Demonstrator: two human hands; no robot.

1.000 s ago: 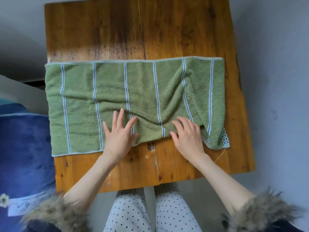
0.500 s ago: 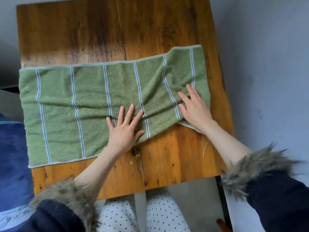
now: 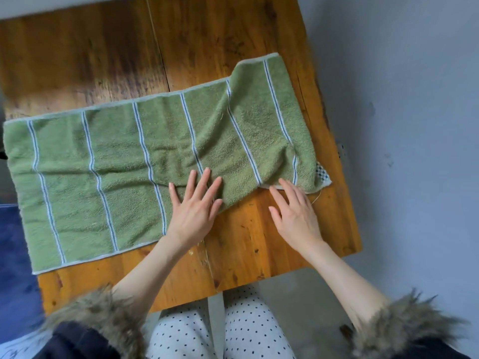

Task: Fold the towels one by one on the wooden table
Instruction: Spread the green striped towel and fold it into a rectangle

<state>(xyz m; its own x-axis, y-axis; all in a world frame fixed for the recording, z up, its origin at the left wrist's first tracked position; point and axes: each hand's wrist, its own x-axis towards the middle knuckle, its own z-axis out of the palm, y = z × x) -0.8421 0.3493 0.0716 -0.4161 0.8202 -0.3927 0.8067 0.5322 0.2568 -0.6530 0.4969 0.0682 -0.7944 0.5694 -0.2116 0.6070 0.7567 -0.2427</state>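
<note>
A green towel (image 3: 124, 161) with thin blue-and-white stripes lies spread lengthwise across the wooden table (image 3: 246, 244). Its right part is rumpled and sits higher on the table than the rest. My left hand (image 3: 197, 206) lies flat with spread fingers on the towel's near edge, about the middle. My right hand (image 3: 295, 211) rests flat on the bare wood, and its fingertips touch the towel's near right hem. A checked label (image 3: 322, 174) shows at the towel's near right corner.
The table's right edge (image 3: 344, 182) runs close past the towel's end, with grey floor (image 3: 414, 125) beyond. A dark blue cloth surface (image 3: 13, 268) lies left of the table. My knees in dotted trousers (image 3: 233, 330) are under the near edge.
My right hand has slid back off the towel's right part to the near hem, now mostly on the wood. The left hand has stayed pressed in place. The view has shifted.
</note>
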